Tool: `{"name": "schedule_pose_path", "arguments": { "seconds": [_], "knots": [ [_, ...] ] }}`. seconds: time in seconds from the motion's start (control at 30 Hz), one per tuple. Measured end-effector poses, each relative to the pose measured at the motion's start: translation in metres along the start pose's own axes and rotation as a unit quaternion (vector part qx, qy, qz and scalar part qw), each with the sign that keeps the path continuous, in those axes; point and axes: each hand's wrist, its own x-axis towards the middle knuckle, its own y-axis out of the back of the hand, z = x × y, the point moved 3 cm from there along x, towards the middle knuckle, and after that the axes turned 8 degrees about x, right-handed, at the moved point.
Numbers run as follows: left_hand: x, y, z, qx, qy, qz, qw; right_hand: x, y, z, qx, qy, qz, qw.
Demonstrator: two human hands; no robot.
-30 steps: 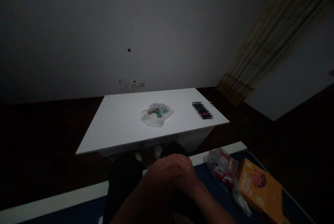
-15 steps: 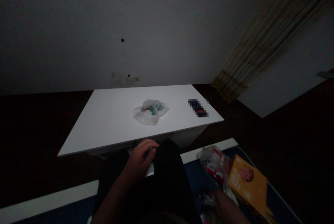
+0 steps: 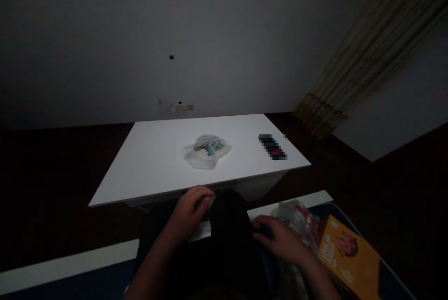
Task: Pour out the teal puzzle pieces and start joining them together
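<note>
My left hand (image 3: pixel 191 209) rests over my dark-clothed leg near the table's front edge, its fingers curled with a gap to the thumb and nothing visible between them. Beside my other leg hovers my right hand (image 3: pixel 276 237), thumb and fingers apart and holding nothing. It is just left of a clear plastic bag (image 3: pixel 297 218) with red and white packets. On the white table (image 3: pixel 140 164) lies a crumpled translucent bag (image 3: pixel 207 151) with green print, at the middle.
A yellow puzzle box (image 3: pixel 350 260) sits at the lower right on a blue surface (image 3: pixel 87 286) with a pale edge. A blurred-out dark item (image 3: pixel 273 147) lies on the table's right side. Behind are a wall and a curtain (image 3: pixel 336 90).
My right hand has moved up and left, from among the plastic bags to beside my leg. My left hand has stayed nearly still. The view has shifted slightly.
</note>
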Motion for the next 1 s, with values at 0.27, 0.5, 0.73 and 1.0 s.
{"name": "schedule_pose_path", "arguments": {
  "seconds": [0.27,0.5,0.73,1.0],
  "knots": [
    [0.087,0.005,-0.023,0.143,-0.013,0.142,0.979,0.195,-0.005,-0.109,0.125,0.154,0.177,0.964],
    [0.155,-0.021,-0.012,0.315,0.003,0.092,0.945,0.281,-0.004,-0.126,0.015,0.094,0.252,0.963],
    [0.191,-0.03,-0.017,0.399,0.086,0.008,0.913,0.274,-0.01,-0.122,-0.147,0.083,0.187,0.968],
    [0.217,-0.031,-0.033,0.394,0.087,0.008,0.915,0.273,-0.01,-0.124,-0.156,0.09,0.188,0.966]
  ]
}}
